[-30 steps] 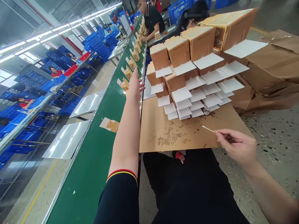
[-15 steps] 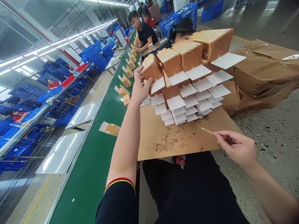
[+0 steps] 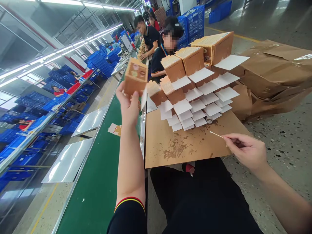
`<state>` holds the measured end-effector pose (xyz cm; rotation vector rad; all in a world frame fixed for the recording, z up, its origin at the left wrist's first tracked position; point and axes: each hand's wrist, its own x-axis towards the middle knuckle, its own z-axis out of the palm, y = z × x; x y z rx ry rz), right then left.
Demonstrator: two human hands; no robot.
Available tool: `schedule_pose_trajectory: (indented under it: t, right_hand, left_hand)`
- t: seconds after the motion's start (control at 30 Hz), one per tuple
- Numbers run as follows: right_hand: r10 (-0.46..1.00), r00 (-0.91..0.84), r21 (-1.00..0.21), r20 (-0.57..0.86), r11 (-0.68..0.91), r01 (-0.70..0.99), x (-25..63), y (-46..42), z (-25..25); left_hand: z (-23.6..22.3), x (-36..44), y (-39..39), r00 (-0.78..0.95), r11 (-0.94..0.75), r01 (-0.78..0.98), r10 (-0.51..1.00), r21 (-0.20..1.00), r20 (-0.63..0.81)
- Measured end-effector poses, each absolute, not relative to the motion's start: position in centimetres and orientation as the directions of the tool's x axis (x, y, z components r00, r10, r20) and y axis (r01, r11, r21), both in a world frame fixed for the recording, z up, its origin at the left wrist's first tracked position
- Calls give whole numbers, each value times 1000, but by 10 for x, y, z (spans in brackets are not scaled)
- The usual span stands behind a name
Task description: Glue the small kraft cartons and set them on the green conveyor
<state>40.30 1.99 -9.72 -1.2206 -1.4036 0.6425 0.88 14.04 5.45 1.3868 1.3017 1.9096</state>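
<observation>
My left hand point(image 3: 129, 105) is closed around a small orange-brown carton point(image 3: 135, 79) with a loose white flap, raised over the green conveyor belt point(image 3: 102, 182). Pinched in my right hand point(image 3: 246, 149) is a thin cotton swab point(image 3: 215, 134), its white tip pointing left over the brown cardboard sheet point(image 3: 156, 143). A stack of similar cartons point(image 3: 193, 61) stands on the sheet, their white flaps sticking out toward me. A small round metal-looking thing point(image 3: 209, 120) sits at the foot of the stack. Dark wet-looking stains spread across the sheet near it.
Another carton point(image 3: 114, 129) lies on the belt left of my forearm. Large brown paper-wrapped bundles point(image 3: 275, 74) sit to the right. Two co-workers in dark shirts point(image 3: 158, 60) are beside the belt ahead. Blue crates point(image 3: 195, 24) stand behind them.
My left hand has taken the carton from the stack's left end and moved it left and up over the belt. My right hand with the cotton swab has barely moved.
</observation>
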Motion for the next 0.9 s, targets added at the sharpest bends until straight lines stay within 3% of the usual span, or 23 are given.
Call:
schedule_pose_trajectory:
  t: [0.13, 0.27, 0.4, 0.57, 0.73, 0.8, 0.9]
  right_hand:
    - [906, 196, -895, 374, 297, 333, 415, 14, -103]
    - [897, 168, -867, 409, 325, 377, 422, 12, -105]
    - [885, 94, -772, 455, 340, 538, 428, 36, -100]
    - [926, -121, -589, 358, 324, 740, 430, 92, -94]
    - [923, -334, -451, 192, 385, 805, 423, 130, -97]
    - [918, -339, -443, 203, 395, 804, 424, 132, -100]
    - [897, -291, -516, 332, 431, 740, 419, 113, -104]
  left_hand:
    - [45, -14, 62, -460, -501, 131, 733, 855, 500]
    - [-3, -40, 8, -551, -501, 32, 713, 865, 433]
    - [-72, -33, -10, -620, -290, -8, 752, 957, 223]
    - [-134, 9, -23, -478, -181, -90, 870, 979, 117]
    - [-156, 32, -27, -415, -39, -122, 910, 992, -15]
    - [-156, 32, -26, -396, 20, -127, 916, 992, -69]
    - [-152, 29, -23, -356, 68, -88, 930, 994, -95]
